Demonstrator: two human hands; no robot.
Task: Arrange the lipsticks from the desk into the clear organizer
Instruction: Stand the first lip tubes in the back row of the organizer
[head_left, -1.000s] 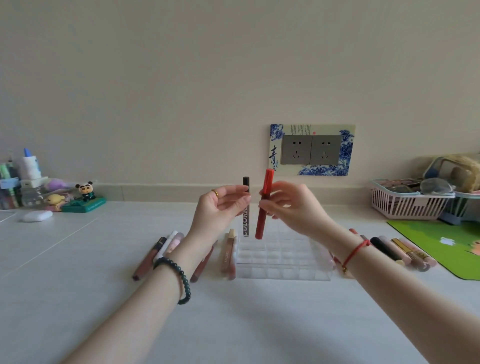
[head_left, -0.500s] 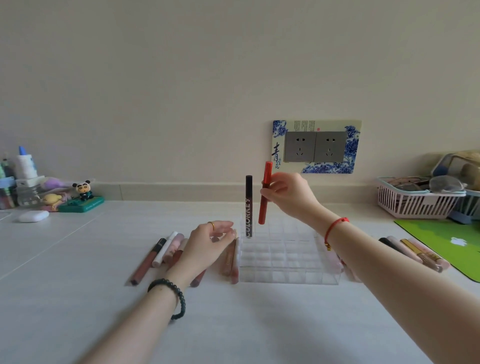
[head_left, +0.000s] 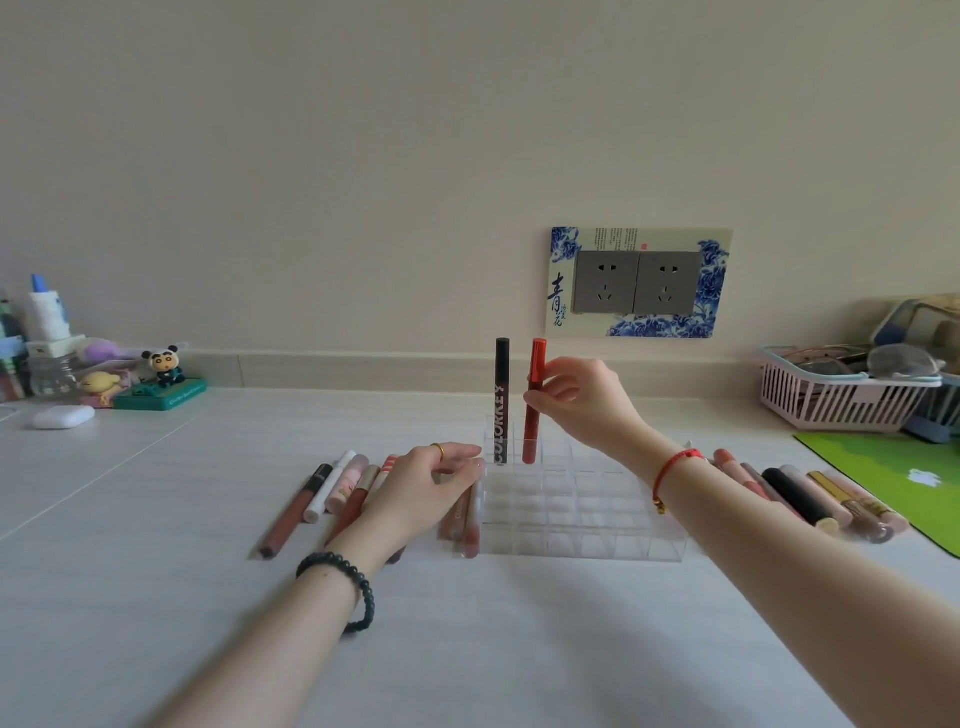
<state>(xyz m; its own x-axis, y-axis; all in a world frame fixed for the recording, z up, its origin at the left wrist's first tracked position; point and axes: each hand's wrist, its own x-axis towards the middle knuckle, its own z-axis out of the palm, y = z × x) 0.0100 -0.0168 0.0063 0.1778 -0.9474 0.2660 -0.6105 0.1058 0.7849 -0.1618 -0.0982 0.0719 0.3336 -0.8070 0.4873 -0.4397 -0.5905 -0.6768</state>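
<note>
The clear organizer (head_left: 571, 525), a grid of small cells, stands mid-desk. A black lipstick (head_left: 501, 400) stands upright in a back-left cell. Next to it a red lipstick (head_left: 534, 410) stands in the neighbouring cell, with my right hand (head_left: 582, 400) pinching its upper part. My left hand (head_left: 426, 488) rests low over the lipsticks lying left of the organizer (head_left: 337, 493), fingertips touching one beside the organizer's wall; whether it grips it is unclear. More lipsticks lie to the right (head_left: 810, 499).
A pink basket (head_left: 836, 405) and a green mat (head_left: 904, 478) are at the right. Small figurines (head_left: 161, 384), bottles and a white case (head_left: 62, 417) stand at the far left. A wall socket plate (head_left: 639, 283) is behind the organizer.
My left hand let go of the black lipstick, which now stands in the organizer, and dropped to the lipsticks on the left. My right hand lowered the red lipstick into the adjacent cell.
</note>
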